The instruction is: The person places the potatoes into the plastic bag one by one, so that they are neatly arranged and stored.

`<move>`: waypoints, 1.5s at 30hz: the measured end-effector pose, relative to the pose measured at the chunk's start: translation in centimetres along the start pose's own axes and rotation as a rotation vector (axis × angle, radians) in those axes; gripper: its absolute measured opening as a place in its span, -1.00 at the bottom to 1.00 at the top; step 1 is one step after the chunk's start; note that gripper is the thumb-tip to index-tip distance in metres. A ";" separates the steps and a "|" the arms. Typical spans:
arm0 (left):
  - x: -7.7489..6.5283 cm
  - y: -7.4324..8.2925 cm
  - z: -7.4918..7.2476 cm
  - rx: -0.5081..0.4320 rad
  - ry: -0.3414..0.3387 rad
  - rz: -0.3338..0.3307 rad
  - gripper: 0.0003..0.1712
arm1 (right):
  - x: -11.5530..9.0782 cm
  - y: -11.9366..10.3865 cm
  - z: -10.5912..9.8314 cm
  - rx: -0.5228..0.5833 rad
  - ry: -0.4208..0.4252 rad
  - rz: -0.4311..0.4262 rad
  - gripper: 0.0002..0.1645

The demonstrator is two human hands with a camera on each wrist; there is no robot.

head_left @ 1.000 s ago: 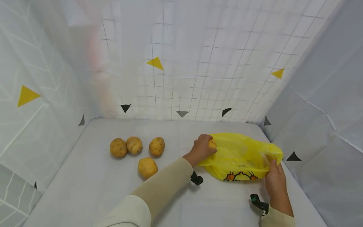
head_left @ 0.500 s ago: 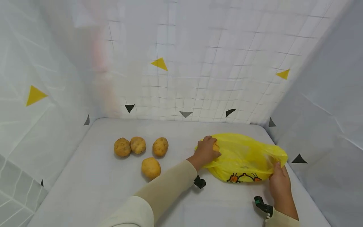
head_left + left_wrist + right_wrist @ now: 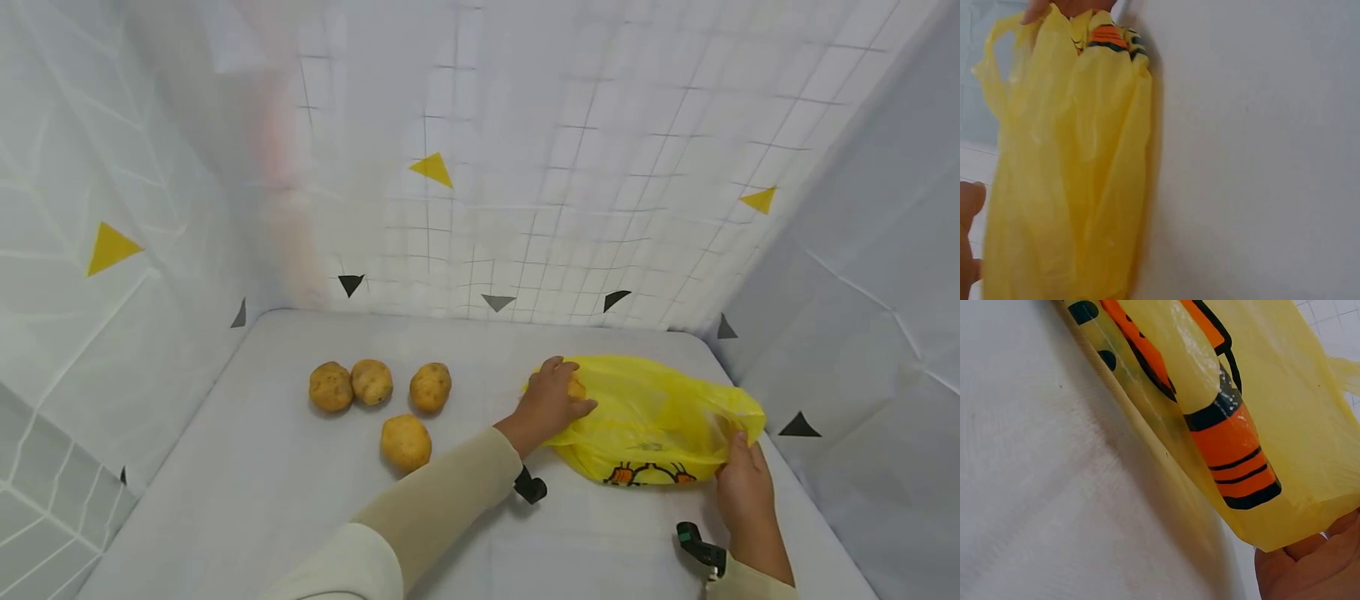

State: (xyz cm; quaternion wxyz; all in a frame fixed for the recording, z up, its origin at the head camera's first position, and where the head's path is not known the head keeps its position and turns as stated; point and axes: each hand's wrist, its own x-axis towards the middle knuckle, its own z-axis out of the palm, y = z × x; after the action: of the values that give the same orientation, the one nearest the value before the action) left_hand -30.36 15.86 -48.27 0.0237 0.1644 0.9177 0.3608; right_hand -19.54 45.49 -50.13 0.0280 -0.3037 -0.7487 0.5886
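A yellow plastic bag (image 3: 652,404) with an orange and black printed figure lies at the right of the table. My right hand (image 3: 750,492) grips the bag's right end, thumb on the near side. At its left end, my left hand (image 3: 546,404) has thumb and fingers around a potato (image 3: 577,389), mostly hidden behind the hand. In the left wrist view, fingertips (image 3: 969,200) show at the left edge beside the bag. Bag film lies over the fingers of my right hand (image 3: 1304,569) in the right wrist view.
Several potatoes lie left of my left forearm: two side by side (image 3: 331,387), one a little to their right (image 3: 431,387), and one nearer (image 3: 406,442). White sheeting (image 3: 525,208) stands behind the table, with more at both sides. Black wrist mounts (image 3: 701,546) sit below the hands.
The whole scene has shifted slightly right as the head view turned. My left hand has edged further over the bag's left end, its thumb reaching out more. The right hand keeps its grip.
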 end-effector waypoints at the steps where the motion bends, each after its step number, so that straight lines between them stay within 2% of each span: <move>1: -0.2 0.1 -0.2 -0.013 0.005 0.001 -0.15 | 0.0 0.0 0.1 0.005 -0.002 0.003 0.04; 5: -1.1 0.5 -1.4 -0.083 0.013 0.006 -0.16 | 0.1 -0.1 0.2 -0.007 0.000 0.004 0.06; 9: -2.5 0.7 -2.9 -0.131 0.024 0.045 -0.18 | 0.1 0.1 0.2 -0.037 0.022 0.003 0.09; 15: -5.1 0.7 -6.0 -0.247 0.042 0.091 -0.22 | 0.1 0.0 0.0 -0.024 0.005 -0.005 0.06; 22: -7.7 -0.5 -9.8 -0.327 0.085 0.140 -0.25 | 0.1 -0.1 0.4 -0.016 0.016 0.025 0.05; 27: -9.0 -1.7 -11.8 -0.340 0.134 0.126 -0.30 | 0.2 0.0 0.4 -0.042 0.033 0.033 0.04; 32: -10.1 -2.7 -13.0 -0.360 0.174 0.097 -0.32 | 0.3 0.1 0.2 -0.053 0.033 0.026 0.04; 36: -11.0 -3.4 -13.4 -0.376 0.185 0.059 -0.32 | 0.3 0.1 0.2 -0.058 0.028 0.018 0.03; 41: -12.2 -4.6 -13.6 -0.347 0.216 0.001 -0.29 | 0.3 0.1 0.4 -0.056 0.017 -0.005 0.01; 45: -13.1 -5.7 -14.2 -0.322 0.264 -0.017 -0.30 | 0.4 0.0 0.5 -0.066 0.015 0.003 0.00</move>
State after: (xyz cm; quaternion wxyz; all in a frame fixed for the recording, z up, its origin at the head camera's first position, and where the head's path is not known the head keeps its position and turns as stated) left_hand -21.88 -1.51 -42.56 -0.0678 0.1019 0.8448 0.5210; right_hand -20.05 45.26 -50.35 0.0228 -0.3100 -0.7671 0.5611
